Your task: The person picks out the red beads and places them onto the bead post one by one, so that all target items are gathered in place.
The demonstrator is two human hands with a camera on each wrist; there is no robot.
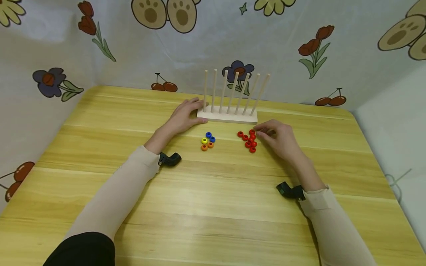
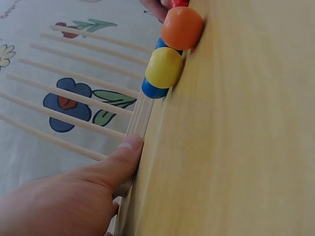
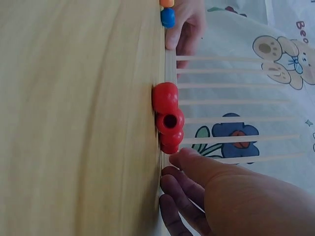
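See the rack (image 1: 229, 119) gripped at its left end by the left hand (image 1: 183, 116), note red beads (image 1: 250, 140) before its right end, beside the loosely bent, empty right hand (image 1: 278, 137), and expect light, hard, easily rolling beads, best pinched across their round sides.

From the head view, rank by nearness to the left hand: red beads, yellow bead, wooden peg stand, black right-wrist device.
1. Wooden peg stand: left end held by left hand.
2. Yellow bead: before the stand's left end.
3. Red beads: before its right end.
4. Black right-wrist device: lower right.
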